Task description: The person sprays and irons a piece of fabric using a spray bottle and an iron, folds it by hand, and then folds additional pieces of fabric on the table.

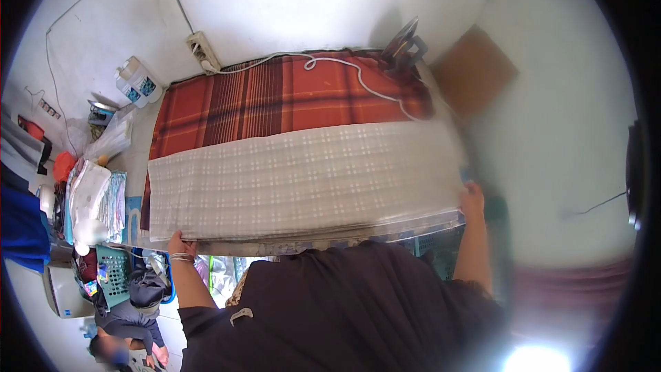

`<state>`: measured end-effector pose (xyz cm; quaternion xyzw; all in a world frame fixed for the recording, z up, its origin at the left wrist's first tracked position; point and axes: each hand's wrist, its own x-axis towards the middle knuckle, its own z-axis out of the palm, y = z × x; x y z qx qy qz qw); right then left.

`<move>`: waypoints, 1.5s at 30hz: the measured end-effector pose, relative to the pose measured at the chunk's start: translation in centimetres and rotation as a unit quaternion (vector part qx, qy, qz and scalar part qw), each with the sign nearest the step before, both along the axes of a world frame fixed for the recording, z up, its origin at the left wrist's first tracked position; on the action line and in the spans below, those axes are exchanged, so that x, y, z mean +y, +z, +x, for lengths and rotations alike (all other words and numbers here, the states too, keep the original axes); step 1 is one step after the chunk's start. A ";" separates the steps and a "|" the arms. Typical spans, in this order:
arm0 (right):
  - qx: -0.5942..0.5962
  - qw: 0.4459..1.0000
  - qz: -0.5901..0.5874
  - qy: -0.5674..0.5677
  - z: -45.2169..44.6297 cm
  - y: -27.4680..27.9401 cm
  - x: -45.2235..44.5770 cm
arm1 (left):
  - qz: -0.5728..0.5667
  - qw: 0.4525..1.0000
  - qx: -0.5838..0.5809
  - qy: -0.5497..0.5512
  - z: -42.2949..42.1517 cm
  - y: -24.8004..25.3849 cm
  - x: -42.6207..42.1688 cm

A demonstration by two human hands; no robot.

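A light beige checked cloth (pixel 296 179) lies folded in a long strip along the near side of the table, over a red and orange plaid cover (pixel 275 96). At the strip's near left corner, my left hand (pixel 182 246) pinches the cloth's edge. On the opposite side, my right hand (pixel 471 201) is closed at the near right corner of the cloth. Its fingertips are partly hidden. An iron (pixel 405 48) stands upright at the back right of the plaid cover, its white cord (pixel 361 79) running left across the cover.
A power strip (pixel 203 52) hangs at the back left. White bottles (pixel 138 83) stand beside the table, with stacked folded cloths (pixel 89 193) nearer. A green basket (pixel 113 275) is lower left. Another person (pixel 131 331) sits on the floor beyond.
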<state>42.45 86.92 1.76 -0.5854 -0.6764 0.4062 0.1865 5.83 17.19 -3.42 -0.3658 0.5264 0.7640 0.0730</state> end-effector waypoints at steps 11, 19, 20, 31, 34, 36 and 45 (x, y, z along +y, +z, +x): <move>-0.208 0.931 0.256 0.159 2.1 -6.9 2.5 | 0.033 0.994 0.079 0.064 -2.5 -0.7 -6.2; -0.291 0.884 0.324 0.167 4.9 -13.7 8.3 | -0.083 0.988 0.109 0.071 -7.2 -1.8 -11.4; -0.294 0.876 0.343 0.167 4.9 -13.2 8.1 | -0.112 0.990 0.070 0.039 -7.4 -2.2 -12.2; -0.122 0.839 0.459 0.265 -18.5 -2.4 -15.5 | -0.292 0.916 -0.071 -0.267 -6.2 3.8 -15.0; -0.053 0.816 0.423 0.390 -25.9 -0.9 -22.9 | -0.448 0.763 -0.080 -0.458 -9.3 2.8 -17.2; -0.016 0.806 0.420 0.418 -29.6 -1.1 -26.8 | -0.697 0.640 0.019 -0.324 -9.9 6.9 -12.8; -0.087 0.764 0.385 0.510 -37.3 -2.4 -35.5 | -0.648 0.464 0.209 -0.567 -15.9 5.4 3.3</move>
